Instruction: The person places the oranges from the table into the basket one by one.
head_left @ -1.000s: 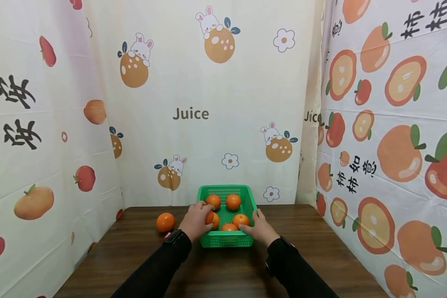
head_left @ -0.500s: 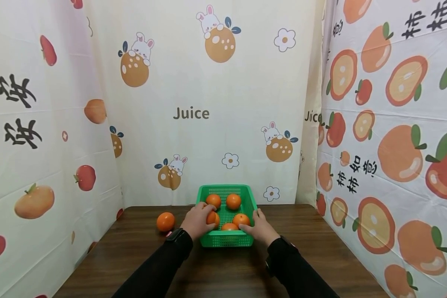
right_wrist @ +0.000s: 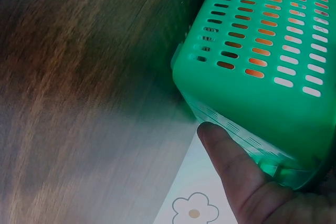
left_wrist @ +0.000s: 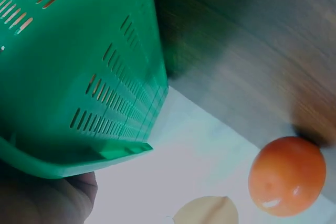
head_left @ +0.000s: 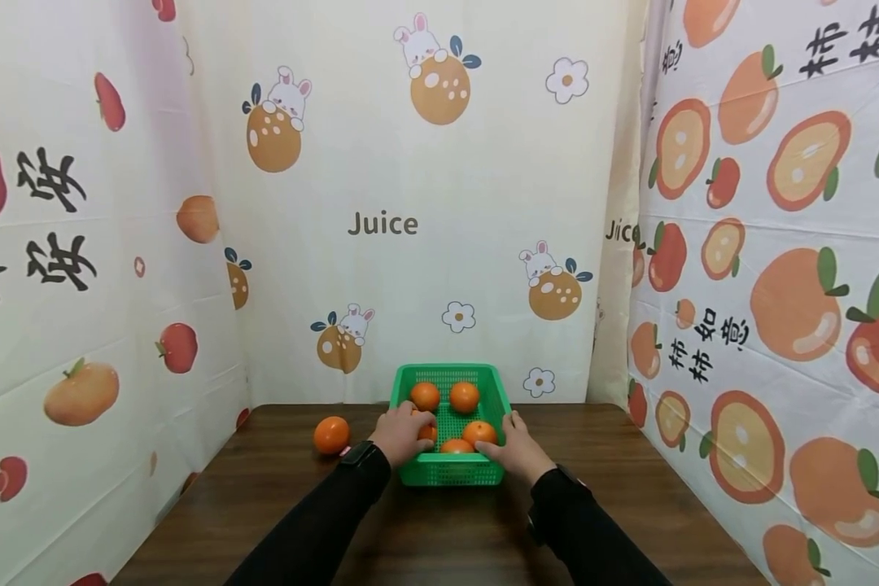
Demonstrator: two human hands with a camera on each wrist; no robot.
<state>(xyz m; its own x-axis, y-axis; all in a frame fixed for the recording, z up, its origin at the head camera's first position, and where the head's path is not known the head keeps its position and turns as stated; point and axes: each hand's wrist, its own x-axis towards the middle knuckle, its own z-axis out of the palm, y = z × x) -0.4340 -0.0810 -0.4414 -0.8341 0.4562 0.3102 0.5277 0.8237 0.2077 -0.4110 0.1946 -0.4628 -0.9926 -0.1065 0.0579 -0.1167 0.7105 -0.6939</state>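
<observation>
My left hand [head_left: 401,433] reaches over the left rim of the green plastic basket [head_left: 450,470], its thumb and fingers around an orange [head_left: 428,433] inside. That orange is partly covered by the fingers. In the left wrist view, the hand [left_wrist: 47,203] shows only at the basket's rim, and the held orange is hidden. My right hand [head_left: 522,452] grips the basket's right side, thumb inside the rim. A straight finger [right_wrist: 226,156] lies along the outer wall in the right wrist view. Several other oranges sit in the basket, including one [head_left: 479,432] close to my right thumb.
One loose orange [head_left: 332,435] lies on the dark wooden table [head_left: 454,537], left of the basket. A fruit-printed cloth hangs at the back [head_left: 381,268], with more printed cloth on the left [head_left: 117,456] and right [head_left: 806,391].
My left hand has shifted right, further over the basket, bringing the orange with it. The right hand keeps its place on the basket. The head view has turned slightly left.
</observation>
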